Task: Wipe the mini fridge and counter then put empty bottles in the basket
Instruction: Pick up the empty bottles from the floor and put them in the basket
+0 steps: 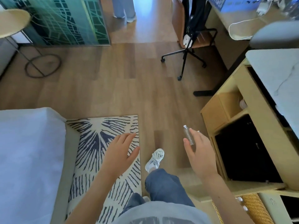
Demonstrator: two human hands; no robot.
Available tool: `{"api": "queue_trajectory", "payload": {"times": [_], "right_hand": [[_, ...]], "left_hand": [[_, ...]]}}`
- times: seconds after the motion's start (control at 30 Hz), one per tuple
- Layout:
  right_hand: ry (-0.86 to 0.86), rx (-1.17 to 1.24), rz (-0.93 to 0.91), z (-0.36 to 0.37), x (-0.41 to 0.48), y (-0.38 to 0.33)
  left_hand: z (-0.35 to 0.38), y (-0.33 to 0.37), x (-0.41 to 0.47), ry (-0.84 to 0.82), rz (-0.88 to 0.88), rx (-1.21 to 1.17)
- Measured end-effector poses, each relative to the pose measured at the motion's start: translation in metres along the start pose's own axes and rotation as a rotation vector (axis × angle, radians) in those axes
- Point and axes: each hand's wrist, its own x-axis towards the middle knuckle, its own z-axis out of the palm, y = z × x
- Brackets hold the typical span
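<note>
My right hand (199, 152) holds a small clear empty bottle (188, 135), whose neck sticks out past my fingers, just left of the cabinet. The black mini fridge (246, 151) sits inside that yellow cabinet, its door shut. Above it lies the white marble counter (278, 81). A woven basket (257, 209) stands at the lower right beside my right forearm, with white bottle caps showing at its rim. My left hand (120, 152) hovers over the rug, fingers spread and holding nothing.
A bed with a pale blue cover (27, 159) fills the left. A striped rug (103, 151) lies beside it. A black wheeled chair (191, 46) and a desk (242, 21) stand at the back right. Another person's legs (123, 8) are at the top.
</note>
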Motion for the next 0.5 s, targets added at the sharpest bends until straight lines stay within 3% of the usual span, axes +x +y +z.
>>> {"api": "queue_trajectory", "payload": {"times": [0.33, 0.5], "right_hand": [[0.058, 0.027, 0.030, -0.009, 0.184, 0.017], [0.161, -0.018, 0.100, -0.042, 0.251, 0.036]], "left_hand": [[-0.044, 0.005, 0.217, 0.018, 0.045, 0.084], [-0.062, 0.040, 0.330, 0.046, 0.181, 0.111]]}}
